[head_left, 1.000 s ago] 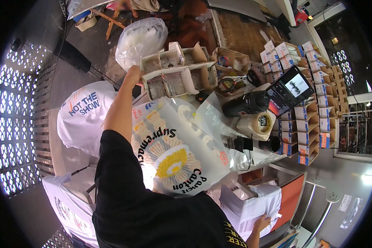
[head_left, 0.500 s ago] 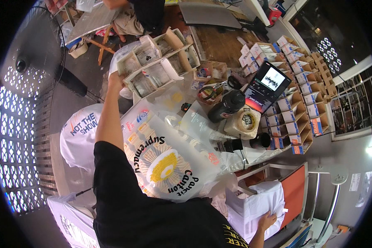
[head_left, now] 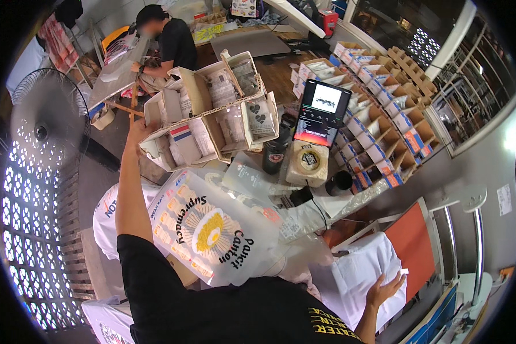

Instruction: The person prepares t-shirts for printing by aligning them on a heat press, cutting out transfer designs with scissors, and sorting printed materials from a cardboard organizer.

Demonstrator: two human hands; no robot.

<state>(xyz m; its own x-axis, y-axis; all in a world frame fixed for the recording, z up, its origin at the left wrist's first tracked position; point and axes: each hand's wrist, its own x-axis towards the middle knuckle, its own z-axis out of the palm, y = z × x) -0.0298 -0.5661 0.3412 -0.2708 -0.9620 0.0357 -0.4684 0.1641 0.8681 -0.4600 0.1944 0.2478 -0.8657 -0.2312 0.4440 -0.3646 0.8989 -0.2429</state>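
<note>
My left hand (head_left: 135, 133) is closed on the left end of divided cardboard boxes (head_left: 186, 135) with paper-lined compartments, held up over the table. My right hand (head_left: 383, 289) has its fingers apart at the right edge of a white shirt (head_left: 347, 275) draped on a frame beside an orange board (head_left: 410, 255). A large translucent printed sheet (head_left: 178, 229) with a yellow noodle-and-egg picture lies below the boxes. A phone or tablet (head_left: 321, 106) stands on a pale block (head_left: 301, 166), beside a black bottle (head_left: 272, 157).
A co-worker (head_left: 172, 43) in dark clothing sits at a table (head_left: 112, 80) at the back. A black fan (head_left: 46, 120) stands at the left. Stacked cardboard compartments (head_left: 395, 143) fill the back right. A window (head_left: 401, 34) is behind them. Another white shirt (head_left: 103, 318) is at lower left.
The boxes have risen and shifted toward me and right with my left hand. My right hand's fingers have spread on the shirt. The view has tilted, showing more of the co-worker.
</note>
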